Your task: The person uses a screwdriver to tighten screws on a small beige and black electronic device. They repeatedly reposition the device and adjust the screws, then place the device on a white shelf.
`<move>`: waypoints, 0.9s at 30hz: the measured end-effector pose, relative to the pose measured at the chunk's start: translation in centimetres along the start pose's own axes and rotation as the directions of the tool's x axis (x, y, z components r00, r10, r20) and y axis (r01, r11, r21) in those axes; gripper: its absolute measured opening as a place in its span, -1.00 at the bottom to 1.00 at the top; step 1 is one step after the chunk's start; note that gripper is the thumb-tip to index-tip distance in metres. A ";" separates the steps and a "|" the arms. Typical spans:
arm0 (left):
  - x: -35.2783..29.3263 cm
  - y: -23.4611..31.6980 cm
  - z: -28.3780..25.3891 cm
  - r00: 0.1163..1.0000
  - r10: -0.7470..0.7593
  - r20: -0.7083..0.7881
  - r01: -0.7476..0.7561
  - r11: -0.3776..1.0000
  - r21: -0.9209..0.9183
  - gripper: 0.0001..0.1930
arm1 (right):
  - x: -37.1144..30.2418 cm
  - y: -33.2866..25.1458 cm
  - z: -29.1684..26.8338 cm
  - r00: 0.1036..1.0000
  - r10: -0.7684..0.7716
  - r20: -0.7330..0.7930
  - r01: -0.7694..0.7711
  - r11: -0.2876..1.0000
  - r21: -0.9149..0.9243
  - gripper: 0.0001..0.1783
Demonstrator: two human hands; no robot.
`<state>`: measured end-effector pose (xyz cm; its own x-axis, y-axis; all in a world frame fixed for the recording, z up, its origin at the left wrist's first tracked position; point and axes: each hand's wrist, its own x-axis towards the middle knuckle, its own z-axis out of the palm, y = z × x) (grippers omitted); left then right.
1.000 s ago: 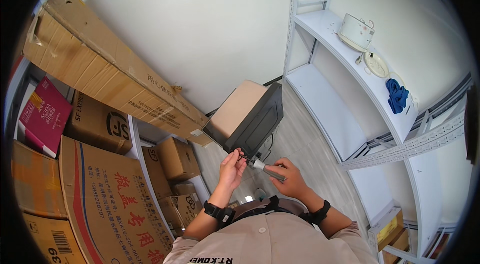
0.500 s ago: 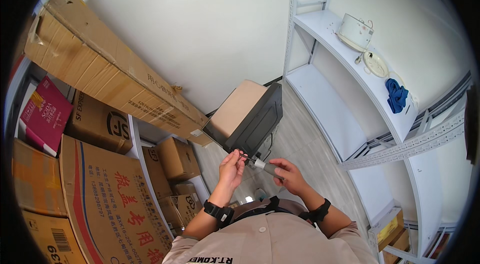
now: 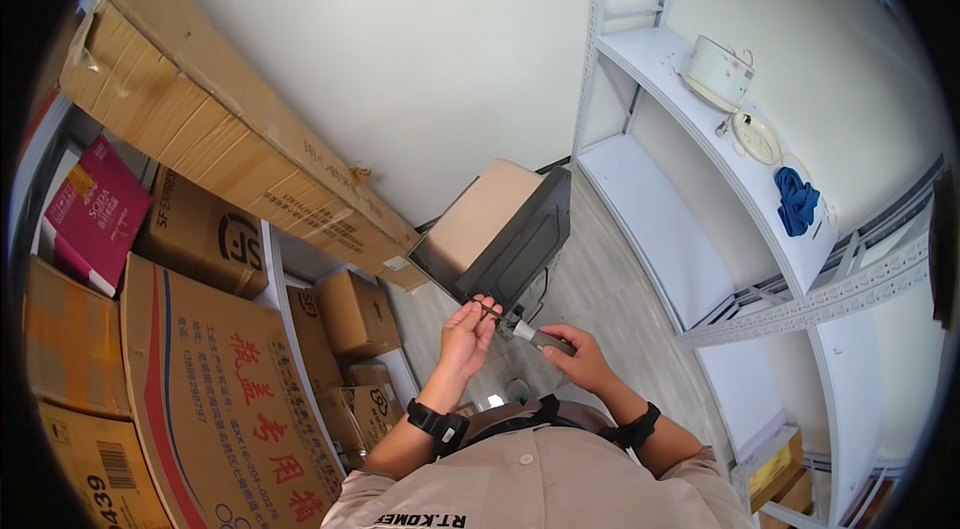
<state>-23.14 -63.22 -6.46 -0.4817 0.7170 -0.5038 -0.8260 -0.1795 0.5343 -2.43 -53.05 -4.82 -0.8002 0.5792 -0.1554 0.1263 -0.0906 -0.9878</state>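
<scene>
In front of my belly, my right hand (image 3: 583,359) grips the grey handle of a screwdriver (image 3: 541,340) with a pale collar. Its thin dark shaft points up and left toward my left hand (image 3: 466,337). The fingers of that hand are closed in a pinch around the tip end of the shaft; whether a small bit or screw is also between them I cannot make out. Just beyond both hands stands a dark grey appliance-like box (image 3: 515,239) with a tan top panel (image 3: 487,210), set on the floor by the wall.
Cardboard boxes (image 3: 222,399) crowd the shelving on my left, and a long carton (image 3: 240,139) leans there. On the right, white metal shelves (image 3: 655,219) carry a round white appliance housing (image 3: 718,72), a cream ring-shaped part (image 3: 755,139) and a blue cloth (image 3: 796,201).
The view has shifted slightly. My right hand and the screwdriver handle sit a little lower and farther right, while my left fingers stay at the shaft's end.
</scene>
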 end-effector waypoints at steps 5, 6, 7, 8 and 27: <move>0.0 -0.3 -0.4 1.000 -0.007 -0.003 0.007 1.000 -0.009 -0.81 | -0.4 -0.3 0.1 1.000 0.019 -0.013 -0.018 0.998 0.055 -0.62; 0.0 -0.3 -0.4 1.000 -0.009 -0.001 0.009 1.000 -0.013 -0.81 | -0.4 -0.2 0.1 1.000 0.003 -0.018 -0.002 0.999 0.050 -0.62; -0.1 -0.3 -0.3 1.000 -0.010 0.005 0.011 1.000 -0.016 -0.81 | -0.5 -0.2 0.0 1.000 -0.003 -0.019 0.004 0.999 0.049 -0.62; -0.2 -0.2 -0.2 1.000 -0.012 0.011 0.012 1.000 -0.019 -0.81 | -0.5 -0.1 0.0 1.000 -0.008 -0.019 0.009 0.999 0.049 -0.62; -0.1 -0.1 -0.1 0.999 -0.012 0.035 0.014 0.999 -0.052 -0.84 | -0.4 -0.4 0.1 0.998 0.063 -0.009 -0.062 0.996 0.059 -0.62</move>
<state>-23.08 -63.37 -6.54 -0.4613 0.7420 -0.4865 -0.8466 -0.2041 0.4915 -2.22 -53.34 -4.36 -0.7853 0.5797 -0.2174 0.1410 -0.1744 -0.9745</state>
